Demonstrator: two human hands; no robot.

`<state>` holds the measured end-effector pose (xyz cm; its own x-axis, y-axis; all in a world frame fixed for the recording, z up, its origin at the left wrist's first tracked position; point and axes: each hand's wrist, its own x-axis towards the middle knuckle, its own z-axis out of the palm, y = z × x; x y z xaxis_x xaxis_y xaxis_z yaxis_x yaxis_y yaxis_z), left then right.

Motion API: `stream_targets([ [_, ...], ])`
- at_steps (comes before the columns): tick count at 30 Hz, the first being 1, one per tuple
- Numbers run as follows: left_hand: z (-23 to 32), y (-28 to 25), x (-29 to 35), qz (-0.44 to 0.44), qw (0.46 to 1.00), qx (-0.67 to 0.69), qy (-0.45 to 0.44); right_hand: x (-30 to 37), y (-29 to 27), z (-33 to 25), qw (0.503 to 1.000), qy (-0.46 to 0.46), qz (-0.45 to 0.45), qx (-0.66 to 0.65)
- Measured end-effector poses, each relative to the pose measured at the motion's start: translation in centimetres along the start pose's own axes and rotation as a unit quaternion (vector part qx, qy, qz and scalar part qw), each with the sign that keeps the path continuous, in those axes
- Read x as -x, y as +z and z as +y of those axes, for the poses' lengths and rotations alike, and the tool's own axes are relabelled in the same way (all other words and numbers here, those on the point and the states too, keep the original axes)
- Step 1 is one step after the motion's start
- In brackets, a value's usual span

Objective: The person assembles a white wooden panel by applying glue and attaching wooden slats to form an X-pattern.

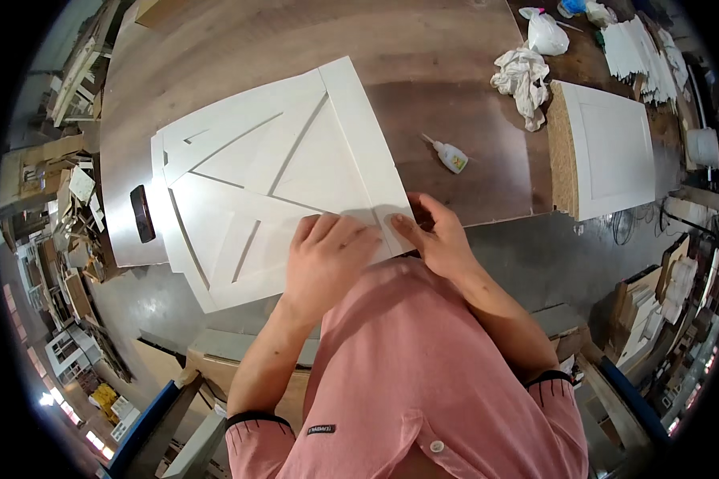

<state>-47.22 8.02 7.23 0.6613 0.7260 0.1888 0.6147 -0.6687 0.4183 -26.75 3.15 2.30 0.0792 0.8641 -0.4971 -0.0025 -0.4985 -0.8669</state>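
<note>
A white panel (240, 168) with raised strips and slanting dark slots lies askew on the brown worktable, its near part reaching past the table's front edge. My left hand (327, 255) rests palm down on the panel's near part, its fingers slightly bent and holding nothing. At the panel's near right corner, my right hand (438, 235) grips the edge, thumb on the top face and the other fingers at the side. Right of the panel, a small white glue bottle (450, 156) with a thin nozzle lies on its side.
A black phone (142, 214) lies on the worktable (423, 56) left of the panel. Crumpled white cloth (522, 84) and a tied white plastic bag (546, 33) sit at the far right. Beside them is a stack of white-faced boards (615, 152). Wood offcuts (80, 188) crowd the left side.
</note>
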Motion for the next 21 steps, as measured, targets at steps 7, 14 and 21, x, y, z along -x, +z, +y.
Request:
stream_targets([
  [7,0.6,1.2,0.4,-0.009,0.994,-0.104,0.023,-0.1,0.2,1.0,0.998,-0.03,-0.005,-0.051],
  [14,3.1,-0.4,2.8,-0.111,0.992,0.047,0.042,-0.3,0.0,1.7,0.999,-0.033,-0.001,-0.006],
  [21,-0.1,-2.3,2.2,-0.137,0.979,0.115,-0.094,0.1,0.0,1.3,0.999,-0.02,0.008,0.026],
])
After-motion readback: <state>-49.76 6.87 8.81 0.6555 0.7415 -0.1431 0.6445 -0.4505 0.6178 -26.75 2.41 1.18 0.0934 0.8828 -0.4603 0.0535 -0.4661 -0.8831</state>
